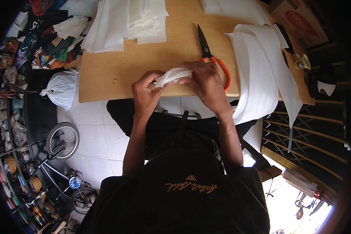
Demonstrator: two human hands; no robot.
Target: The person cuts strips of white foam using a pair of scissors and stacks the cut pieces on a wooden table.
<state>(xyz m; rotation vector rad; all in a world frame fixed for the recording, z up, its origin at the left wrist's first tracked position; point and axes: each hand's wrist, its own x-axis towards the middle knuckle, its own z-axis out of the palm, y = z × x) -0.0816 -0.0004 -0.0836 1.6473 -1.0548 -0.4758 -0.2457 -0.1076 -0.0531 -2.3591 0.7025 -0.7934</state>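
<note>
Between my two hands, just above the front edge of the wooden table (113, 78), is a small rolled or folded piece of white foam sheet (174, 75). My left hand (147, 84) pinches its left end with thumb and fingers. At the other end, my right hand (204, 80) grips it, thumb below and fingers over the top. Right behind my right hand lie scissors (203, 45) with dark blades pointing away and orange handles, one partly hidden by the fingers.
Stacked white foam sheets (109, 25) lie at the table's far left. A long foam strip (257, 74) drapes over the front edge at right. Beyond it are a cardboard box (298, 23) and a small yellow cup (302, 61). A tied white bag (60, 89) and a bicycle (63, 141) stand left.
</note>
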